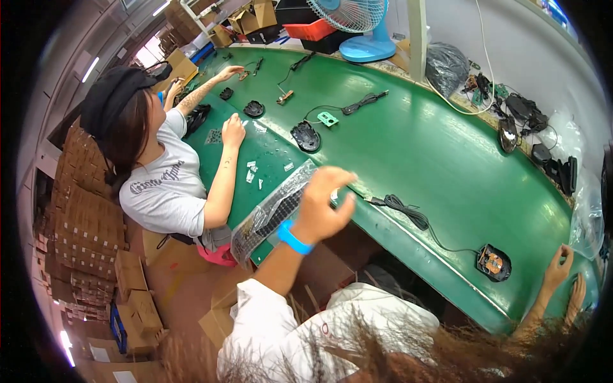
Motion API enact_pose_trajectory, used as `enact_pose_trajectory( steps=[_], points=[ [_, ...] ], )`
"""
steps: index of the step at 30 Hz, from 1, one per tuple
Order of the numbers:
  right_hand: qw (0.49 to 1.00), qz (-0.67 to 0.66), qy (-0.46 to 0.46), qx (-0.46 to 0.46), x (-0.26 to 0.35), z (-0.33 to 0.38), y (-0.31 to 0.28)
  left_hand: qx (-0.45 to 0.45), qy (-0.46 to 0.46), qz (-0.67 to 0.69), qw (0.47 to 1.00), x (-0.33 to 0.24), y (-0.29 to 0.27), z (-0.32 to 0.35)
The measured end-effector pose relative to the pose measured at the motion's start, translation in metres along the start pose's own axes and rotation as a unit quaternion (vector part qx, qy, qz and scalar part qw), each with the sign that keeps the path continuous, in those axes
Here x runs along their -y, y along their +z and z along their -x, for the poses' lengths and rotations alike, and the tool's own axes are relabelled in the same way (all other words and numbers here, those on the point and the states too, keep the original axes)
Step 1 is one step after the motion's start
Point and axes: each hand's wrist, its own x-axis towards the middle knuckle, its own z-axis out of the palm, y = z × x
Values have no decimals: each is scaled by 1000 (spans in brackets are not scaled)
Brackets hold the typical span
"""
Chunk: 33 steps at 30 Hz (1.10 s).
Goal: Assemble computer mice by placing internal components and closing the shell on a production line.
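Wrapping of clear bubble film (271,214) is lying at the near edge of the green table (415,147), and the left hand (322,204), with a blue wristband, is gripping its upper end. The right hand (559,268) is resting loosely curled, grasping nothing, just beside an opened mouse (493,262). Several mouse shells are waiting unassembled, I think.

The left hand (324,203) is bare, with no glove or ring visible; a bright blue band (294,237) circles its wrist (smooth, plain, apparently rubbery). The forearm is uncovered up to a short white sleeve (255,319), loose and creased, which belongs to a white top bearing a small red-outlined mark on the chest. The right hand (559,265) is likewise bare, its forearm uncovered. Strands of brown hair cross the lower edge.
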Motion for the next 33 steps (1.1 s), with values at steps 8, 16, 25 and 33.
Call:
enact_pose_trajectory(
  steps=[8,16,25,33],
  points=[
    [999,-35,-35,-19,58,11,1,144,-141,-236,951,234,-56,-76],
    [995,-71,-54,44,76,28,-9,137,-291,-201,925,241,-21,-51],
    [986,-144,-23,83,87,28,-5,175,-182,-152,956,190,-23,-48],
    [979,-164,-64,107,76,35,-5,235,-121,-111,958,167,4,-42]
  ],
)
